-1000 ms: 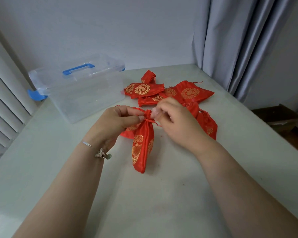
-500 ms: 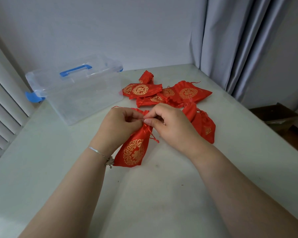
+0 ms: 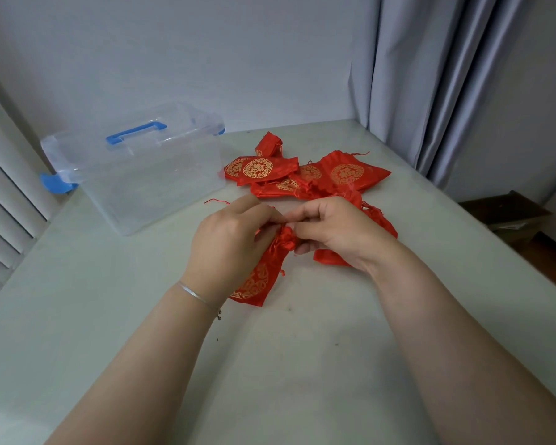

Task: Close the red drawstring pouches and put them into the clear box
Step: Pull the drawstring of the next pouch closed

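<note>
— Near the middle of the tabletop point(image 3: 302, 364), what is being held?

— A red drawstring pouch point(image 3: 264, 271) is held at its gathered neck by both hands. The left hand point(image 3: 228, 242) is curled around the neck from the left, and the right hand point(image 3: 334, 229) is pinched onto the bunched top from the right. Each grip is narrow and closed on the pouch's neck or cord; which of the two exactly cannot be told, since the fingertips are crowded together there.

— How is the pouch lying?

— Its body is trailed down and leftward from the neck, with the bottom corner resting on the tabletop. A gold round pattern is seen on its lower part, partly hidden by the left wrist, on which a thin silver bracelet point(image 3: 199, 297) is worn.

— And the other pouches?

— A loose pile of red pouches point(image 3: 302, 175) is spread just behind the hands. One more pouch is partly covered by the right hand.

— Where is the clear box point(image 3: 148, 187)?

— It is set at the far left of the tabletop, near the pile, with blue latches and a blue handle point(image 3: 137, 132). No pouch can be seen through its walls. A grey curtain point(image 3: 446, 75) is hung at the right.
</note>
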`<state>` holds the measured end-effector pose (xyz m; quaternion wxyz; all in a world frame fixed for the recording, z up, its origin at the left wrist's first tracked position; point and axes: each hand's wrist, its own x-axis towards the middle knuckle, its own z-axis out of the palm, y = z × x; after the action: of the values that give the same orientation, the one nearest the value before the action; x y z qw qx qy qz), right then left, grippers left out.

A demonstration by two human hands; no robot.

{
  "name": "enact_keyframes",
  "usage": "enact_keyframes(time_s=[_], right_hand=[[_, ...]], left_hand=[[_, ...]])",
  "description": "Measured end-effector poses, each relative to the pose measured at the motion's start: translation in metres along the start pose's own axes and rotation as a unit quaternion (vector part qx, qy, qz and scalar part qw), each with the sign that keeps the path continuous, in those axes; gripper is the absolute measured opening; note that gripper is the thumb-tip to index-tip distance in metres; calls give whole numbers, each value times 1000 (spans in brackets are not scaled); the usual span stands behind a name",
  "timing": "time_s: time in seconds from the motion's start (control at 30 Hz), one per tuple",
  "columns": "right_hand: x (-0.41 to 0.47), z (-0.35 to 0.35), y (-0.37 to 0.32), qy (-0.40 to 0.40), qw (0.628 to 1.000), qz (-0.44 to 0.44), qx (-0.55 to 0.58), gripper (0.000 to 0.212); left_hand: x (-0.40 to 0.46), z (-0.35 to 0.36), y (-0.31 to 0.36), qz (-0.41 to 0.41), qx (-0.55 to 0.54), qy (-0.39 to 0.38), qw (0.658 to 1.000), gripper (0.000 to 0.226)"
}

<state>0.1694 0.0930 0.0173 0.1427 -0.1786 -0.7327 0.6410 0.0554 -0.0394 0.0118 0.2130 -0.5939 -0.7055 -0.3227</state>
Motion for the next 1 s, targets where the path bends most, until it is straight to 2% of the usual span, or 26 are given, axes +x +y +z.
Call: enact_keyframes(time_s=[0.2, 0.4, 0.53, 0.67, 0.77, 0.8, 0.87, 0.93, 1.0], right_hand=[[-1, 1, -1, 34, 996, -40, -76, 13], [-4, 13, -5, 104, 979, -104, -141, 10], [-5, 8, -6, 121, 971, -102, -180, 8], [-4, 8, -4, 103, 960, -103, -240, 10], [-3, 8, -2, 129, 932, -116, -318, 8], [-2, 7, -2, 138, 934, -123, -306, 8], [-3, 6, -4, 111, 971, -130, -169, 13], [-3, 8, -4, 39, 990, -123, -55, 30], [-1, 15, 0, 15, 987, -130, -92, 45]], left_hand=[[1, -1, 0, 31, 54, 14, 998, 17], [2, -2, 1, 6, 66, 28, 997, 24], [4, -5, 3, -25, 51, 25, 998, 32], [4, -7, -4, -61, 16, 6, 998, 12], [3, -6, -2, -86, -30, -16, 996, 5], [3, -6, -2, -109, -54, -19, 992, 5], [6, -8, -3, -178, -135, -16, 975, 9], [10, -12, 1, -267, -260, -18, 928, 13], [11, -14, 3, -333, -346, -30, 877, 12]])
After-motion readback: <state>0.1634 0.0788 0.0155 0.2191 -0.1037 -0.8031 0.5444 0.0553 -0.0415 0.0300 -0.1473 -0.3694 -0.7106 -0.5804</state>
